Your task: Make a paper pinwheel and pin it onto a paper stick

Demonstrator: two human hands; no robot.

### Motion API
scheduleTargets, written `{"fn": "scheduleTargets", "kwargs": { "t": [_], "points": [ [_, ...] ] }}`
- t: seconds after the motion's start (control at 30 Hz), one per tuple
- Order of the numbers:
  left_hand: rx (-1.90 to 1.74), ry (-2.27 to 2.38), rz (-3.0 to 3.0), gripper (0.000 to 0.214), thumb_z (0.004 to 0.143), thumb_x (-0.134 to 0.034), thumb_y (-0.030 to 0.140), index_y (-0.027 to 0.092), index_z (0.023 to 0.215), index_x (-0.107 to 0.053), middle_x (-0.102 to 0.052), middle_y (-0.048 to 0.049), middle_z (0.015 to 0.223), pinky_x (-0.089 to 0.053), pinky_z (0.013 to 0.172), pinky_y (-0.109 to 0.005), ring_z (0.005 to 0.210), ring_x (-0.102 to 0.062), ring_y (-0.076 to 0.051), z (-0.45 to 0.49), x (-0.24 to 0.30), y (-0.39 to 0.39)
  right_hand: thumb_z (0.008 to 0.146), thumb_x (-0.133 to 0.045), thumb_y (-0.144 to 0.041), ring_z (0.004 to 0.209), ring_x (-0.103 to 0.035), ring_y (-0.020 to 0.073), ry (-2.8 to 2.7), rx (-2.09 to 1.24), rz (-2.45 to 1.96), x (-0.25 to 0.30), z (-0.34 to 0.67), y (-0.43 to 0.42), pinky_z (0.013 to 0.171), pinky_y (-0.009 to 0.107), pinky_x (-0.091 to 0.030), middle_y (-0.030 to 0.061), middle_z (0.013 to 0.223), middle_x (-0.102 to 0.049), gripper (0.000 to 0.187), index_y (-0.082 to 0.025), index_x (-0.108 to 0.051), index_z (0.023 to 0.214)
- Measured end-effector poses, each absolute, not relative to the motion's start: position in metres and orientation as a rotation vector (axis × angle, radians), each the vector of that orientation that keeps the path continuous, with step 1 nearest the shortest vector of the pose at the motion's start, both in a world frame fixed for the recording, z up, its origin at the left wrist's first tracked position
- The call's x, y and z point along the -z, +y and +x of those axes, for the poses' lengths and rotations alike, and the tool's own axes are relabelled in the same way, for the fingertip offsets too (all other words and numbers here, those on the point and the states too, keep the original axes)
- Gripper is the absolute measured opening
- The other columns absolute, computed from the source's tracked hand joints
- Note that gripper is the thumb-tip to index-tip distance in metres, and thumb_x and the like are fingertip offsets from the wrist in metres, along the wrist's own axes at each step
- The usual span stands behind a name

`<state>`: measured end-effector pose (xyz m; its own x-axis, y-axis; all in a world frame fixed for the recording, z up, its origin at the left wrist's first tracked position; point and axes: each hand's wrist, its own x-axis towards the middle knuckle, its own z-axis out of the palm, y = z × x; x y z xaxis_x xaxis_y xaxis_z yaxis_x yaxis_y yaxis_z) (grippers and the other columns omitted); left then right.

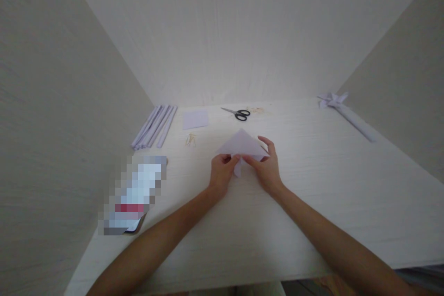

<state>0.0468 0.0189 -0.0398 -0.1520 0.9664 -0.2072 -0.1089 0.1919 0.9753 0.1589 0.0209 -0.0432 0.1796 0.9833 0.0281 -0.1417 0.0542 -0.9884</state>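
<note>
A pale sheet of paper (242,141), its far part shaped like a triangle, is held between my two hands just over the middle of the table. My left hand (222,170) pinches its near left edge, with a small flap hanging below the fingers. On the other side, my right hand (266,166) presses its thumb on the near edge close to my left fingertips. The right index finger is raised and bent beyond the paper, and its other fingers are partly hidden. Past the paper lie black-handled scissors (239,114), closed, pointing left.
Rolled paper sticks (157,125) lie at the back left, beside a square paper piece (195,119). Small thin sticks (190,139) and another scattering (257,110) are nearby. A pixelated phone (138,194) lies left. A paper pinwheel-like piece on a tube (352,118) lies right. Walls enclose the table.
</note>
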Motion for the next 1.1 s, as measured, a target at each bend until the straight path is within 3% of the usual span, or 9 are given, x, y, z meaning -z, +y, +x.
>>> {"fn": "scheduleTargets", "kwargs": {
  "t": [0.17, 0.3, 0.43, 0.63, 1.1],
  "points": [
    [-1.143, 1.34, 0.941, 0.017, 0.059, -0.06, 0.029, 0.013, 0.053, -0.058, -0.053, 0.0011, 0.051, -0.03, 0.044, -0.021, 0.044, -0.042, -0.008, 0.039, 0.041, 0.027, 0.056, -0.071, -0.027, 0.064, -0.055, 0.0114, -1.179, -1.24, -0.965, 0.041, 0.186, 0.039, 0.054, 0.023, -0.044, -0.0039, 0.078, -0.055, 0.062, -0.028, -0.042, 0.111],
    [-1.042, 1.311, 0.959, 0.015, 0.056, -0.061, 0.026, 0.013, 0.048, -0.056, -0.052, 0.0015, 0.047, -0.027, 0.041, -0.021, 0.041, -0.04, -0.007, 0.031, 0.041, 0.034, 0.071, -0.058, -0.037, 0.068, -0.056, 0.0119, -1.311, -1.384, -0.922, 0.047, 0.211, 0.053, 0.065, 0.027, -0.044, -0.0003, 0.076, -0.061, 0.029, -0.023, -0.059, 0.097],
    [-0.905, 1.257, 0.967, 0.014, 0.05, -0.065, 0.023, 0.013, 0.046, -0.056, -0.051, 0.0006, 0.044, -0.026, 0.04, -0.021, 0.039, -0.041, -0.008, 0.024, 0.039, 0.041, 0.065, -0.065, -0.029, 0.069, -0.057, 0.012, -1.428, -1.473, -0.917, 0.047, 0.224, 0.056, 0.069, 0.028, -0.043, 0.0022, 0.075, -0.064, 0.015, -0.017, -0.067, 0.076],
    [-0.773, 1.147, 0.991, 0.013, 0.048, -0.065, 0.023, 0.012, 0.049, -0.058, -0.056, -0.0023, 0.049, -0.033, 0.046, -0.023, 0.043, -0.046, -0.01, 0.017, 0.037, 0.046, 0.056, -0.07, -0.021, 0.076, -0.058, 0.0144, -1.576, -1.577, -0.862, 0.044, 0.227, 0.055, 0.071, 0.029, -0.044, 0.0034, 0.083, -0.063, 0.013, -0.016, -0.069, 0.069],
    [-0.733, 1.233, 1.157, 0.012, 0.051, -0.063, 0.022, 0.013, 0.046, -0.057, -0.051, 0.0017, 0.044, -0.024, 0.041, -0.02, 0.04, -0.039, -0.007, 0.022, 0.032, 0.041, 0.058, -0.07, -0.027, 0.066, -0.057, 0.014, -1.617, -1.551, -0.921, 0.043, 0.217, 0.052, 0.062, 0.028, -0.045, 0.0029, 0.071, -0.062, 0.012, -0.015, -0.067, 0.059]
  ]
}}
